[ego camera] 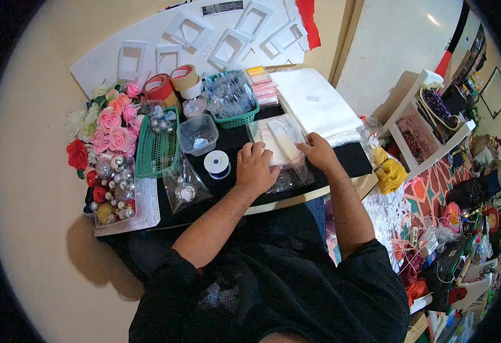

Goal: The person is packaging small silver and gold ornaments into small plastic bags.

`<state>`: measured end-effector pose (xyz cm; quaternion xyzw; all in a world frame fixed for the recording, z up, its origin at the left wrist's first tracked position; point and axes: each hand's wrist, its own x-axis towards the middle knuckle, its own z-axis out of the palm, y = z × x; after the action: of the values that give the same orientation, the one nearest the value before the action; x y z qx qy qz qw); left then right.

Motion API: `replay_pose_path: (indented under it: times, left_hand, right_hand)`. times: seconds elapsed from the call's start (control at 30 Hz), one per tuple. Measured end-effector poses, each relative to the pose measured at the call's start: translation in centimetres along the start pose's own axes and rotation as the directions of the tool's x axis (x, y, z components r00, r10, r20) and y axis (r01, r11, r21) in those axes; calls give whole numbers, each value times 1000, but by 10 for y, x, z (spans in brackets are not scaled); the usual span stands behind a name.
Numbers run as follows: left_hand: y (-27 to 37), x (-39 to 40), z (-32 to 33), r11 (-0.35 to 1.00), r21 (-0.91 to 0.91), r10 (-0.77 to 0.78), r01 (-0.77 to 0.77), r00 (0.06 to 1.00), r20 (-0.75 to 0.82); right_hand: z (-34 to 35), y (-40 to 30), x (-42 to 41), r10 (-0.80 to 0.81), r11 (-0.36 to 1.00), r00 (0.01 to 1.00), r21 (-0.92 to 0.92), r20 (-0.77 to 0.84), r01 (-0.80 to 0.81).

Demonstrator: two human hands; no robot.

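Observation:
My left hand (255,167) rests with bent fingers on the left side of clear plastic bags (281,141) that lie on the black-covered table. At their right edge is my right hand (319,151), its thumb and index finger close together on the plastic; whether they pinch it cannot be told. Left of my left hand stands a white spool (217,163) with dark blue material on it. A clear bag with a white patterned bauble (185,193) lies nearer the table's front edge.
A green basket (157,145), a clear tub (198,136) and a basket of silvery packets (231,96) stand behind. Baubles (115,184) and artificial roses (115,124) fill the left. A stack of white plastic sheets (319,103) lies back right, near a white drawer unit (430,128).

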<state>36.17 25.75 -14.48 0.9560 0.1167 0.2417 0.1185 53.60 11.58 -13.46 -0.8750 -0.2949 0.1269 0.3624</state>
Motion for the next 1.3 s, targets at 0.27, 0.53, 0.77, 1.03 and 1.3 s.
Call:
replay_pose_path:
  times: [0.27,0.53,0.77,1.03,1.3]
  left_hand:
    - [-21,16,-15,990,-130,59,-51,997,59]
    - [-23,18,-3,960,-93,271,-265,961,50]
    - [-27,25,4,969,-61,242,-241,970,15]
    - [-11,17,4,991,31,125,-127,989,78]
    - [6,9,-27,922,5,387,-388,919,-76]
  right_hand:
    - [-17,10,0,53,806,985,576,164,-139]
    - [-17,9,-6,68,757,980,630,186,-172]
    - [-23,5,-11,25,727,991,678,132,-109]
    - [-10,15,-4,-14,736,988,670,155,-95]
    - [6,12,0,-72,947,987,319,144,22]
